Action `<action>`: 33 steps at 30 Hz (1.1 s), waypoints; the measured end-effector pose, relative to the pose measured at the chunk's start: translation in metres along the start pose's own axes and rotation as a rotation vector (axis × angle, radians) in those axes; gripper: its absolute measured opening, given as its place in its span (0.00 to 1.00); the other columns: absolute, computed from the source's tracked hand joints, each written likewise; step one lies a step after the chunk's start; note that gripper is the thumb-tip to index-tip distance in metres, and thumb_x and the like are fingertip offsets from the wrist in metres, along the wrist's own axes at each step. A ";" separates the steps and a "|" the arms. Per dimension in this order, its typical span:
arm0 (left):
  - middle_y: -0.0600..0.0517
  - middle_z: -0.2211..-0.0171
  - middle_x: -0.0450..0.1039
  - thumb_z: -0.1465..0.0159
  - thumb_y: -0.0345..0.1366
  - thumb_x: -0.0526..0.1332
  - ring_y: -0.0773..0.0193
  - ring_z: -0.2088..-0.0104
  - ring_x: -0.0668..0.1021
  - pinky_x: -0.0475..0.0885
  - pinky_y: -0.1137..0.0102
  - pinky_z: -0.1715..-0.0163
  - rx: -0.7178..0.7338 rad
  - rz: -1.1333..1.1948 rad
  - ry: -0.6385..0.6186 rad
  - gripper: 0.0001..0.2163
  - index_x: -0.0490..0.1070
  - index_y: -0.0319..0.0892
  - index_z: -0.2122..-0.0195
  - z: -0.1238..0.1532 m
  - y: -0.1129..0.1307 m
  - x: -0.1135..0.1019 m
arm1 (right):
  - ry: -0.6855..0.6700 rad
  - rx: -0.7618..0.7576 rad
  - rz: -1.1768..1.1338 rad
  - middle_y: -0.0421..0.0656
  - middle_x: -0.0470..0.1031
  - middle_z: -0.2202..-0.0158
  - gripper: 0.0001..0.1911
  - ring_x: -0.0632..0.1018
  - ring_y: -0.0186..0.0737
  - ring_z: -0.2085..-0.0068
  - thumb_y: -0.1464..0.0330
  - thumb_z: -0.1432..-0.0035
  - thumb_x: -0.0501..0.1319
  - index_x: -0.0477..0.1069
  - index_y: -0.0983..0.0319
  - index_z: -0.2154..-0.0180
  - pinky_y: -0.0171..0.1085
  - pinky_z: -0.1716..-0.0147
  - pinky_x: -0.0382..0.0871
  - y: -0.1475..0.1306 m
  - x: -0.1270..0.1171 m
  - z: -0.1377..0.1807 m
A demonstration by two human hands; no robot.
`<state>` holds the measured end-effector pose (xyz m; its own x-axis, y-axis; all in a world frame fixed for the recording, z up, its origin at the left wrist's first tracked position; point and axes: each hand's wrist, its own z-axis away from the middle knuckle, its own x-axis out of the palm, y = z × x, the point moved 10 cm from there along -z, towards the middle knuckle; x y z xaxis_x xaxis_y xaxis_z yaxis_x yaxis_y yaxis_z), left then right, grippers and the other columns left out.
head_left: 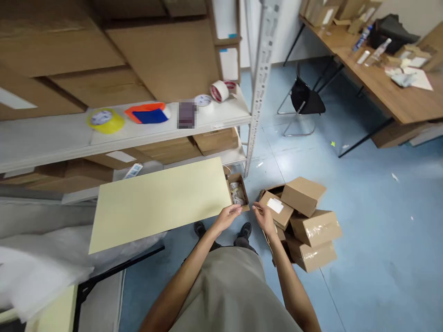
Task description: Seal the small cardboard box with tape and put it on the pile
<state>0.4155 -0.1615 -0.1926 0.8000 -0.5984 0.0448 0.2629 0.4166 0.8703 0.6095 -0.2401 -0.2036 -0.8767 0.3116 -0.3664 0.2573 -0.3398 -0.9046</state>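
My left hand (228, 218) is beside the near right corner of a long pale yellow board (159, 198), its fingers stretched out. I cannot tell whether it touches the board. Past those fingers is a small open cardboard box (245, 189) with crumpled whitish pieces (237, 192) inside. To the right, a short gap away, my right hand (264, 219) has its fingers curled towards the thumb. A thin pale bit may be between its fingertips, too small to name. Next to that hand lies a carton with a white label (275, 205).
Several brown cartons (314, 228) are heaped on the blue floor at my right. A metal shelf (145, 133) in front holds tape rolls (105, 121) and large boxes. White plastic wrapping (38, 263) lies at left. A black chair (306, 99) stands by a cluttered wooden table (387, 87).
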 end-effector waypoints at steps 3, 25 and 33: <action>0.36 0.42 0.85 0.41 0.64 0.76 0.43 0.42 0.86 0.77 0.47 0.34 0.068 0.070 0.055 0.34 0.84 0.40 0.45 0.010 0.019 -0.051 | -0.016 -0.055 0.008 0.59 0.87 0.44 0.35 0.86 0.63 0.44 0.40 0.30 0.59 0.84 0.62 0.45 0.59 0.40 0.79 -0.041 0.035 -0.018; 0.36 0.38 0.83 0.39 0.65 0.73 0.43 0.40 0.85 0.76 0.48 0.33 0.405 0.281 0.423 0.35 0.81 0.42 0.41 0.146 0.123 -0.449 | 0.093 -0.700 0.691 0.63 0.75 0.31 0.30 0.75 0.65 0.32 0.62 0.27 0.61 0.71 0.66 0.29 0.58 0.31 0.68 -0.486 0.327 -0.214; 0.35 0.37 0.82 0.39 0.69 0.72 0.41 0.38 0.84 0.76 0.48 0.31 0.428 0.309 0.517 0.39 0.80 0.41 0.39 0.168 0.134 -0.478 | 0.014 -0.541 0.859 0.58 0.86 0.49 0.24 0.83 0.57 0.45 0.71 0.32 0.66 0.76 0.63 0.36 0.51 0.39 0.70 -0.509 0.356 -0.259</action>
<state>-0.0222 0.0654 -0.0153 0.9833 -0.0535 0.1739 -0.1645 0.1476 0.9753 0.2714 0.2736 0.0698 -0.3047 0.1629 -0.9384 0.9507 -0.0072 -0.3099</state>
